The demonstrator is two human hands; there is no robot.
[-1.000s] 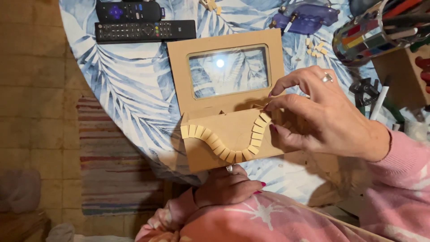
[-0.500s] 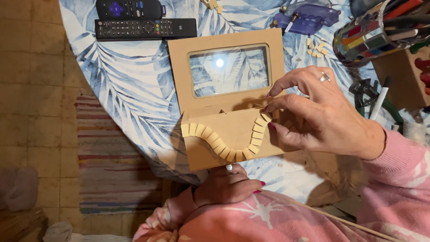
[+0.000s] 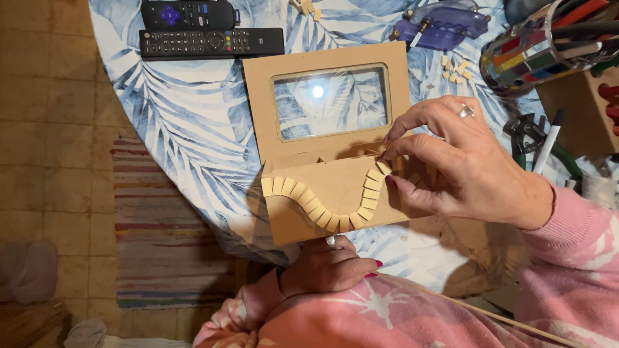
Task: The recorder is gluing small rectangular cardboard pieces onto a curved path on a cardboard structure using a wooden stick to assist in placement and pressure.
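A brown cardboard box [image 3: 303,212] with an upright lid holding a clear window [image 3: 330,102] rests at the near edge of the round table. A wavy row of small pale tiles [image 3: 322,205] crosses the box front. My right hand [image 3: 464,164] hovers at the row's right upper end, thumb and fingertips pinched on the last tile [image 3: 383,167]. My left hand [image 3: 332,265] sits under the box's bottom edge, fingers curled, steadying it from below.
Two black remote controls [image 3: 209,42] lie at the table's far side. A purple tool [image 3: 442,24] and loose small tiles [image 3: 458,69] lie behind the box. A colourful pen holder [image 3: 541,45] and black pliers [image 3: 525,132] are at right. A striped rug [image 3: 167,219] covers the floor at left.
My right hand's fingertips have shifted slightly up along the right end of the tile row. The box and my left hand stay put.
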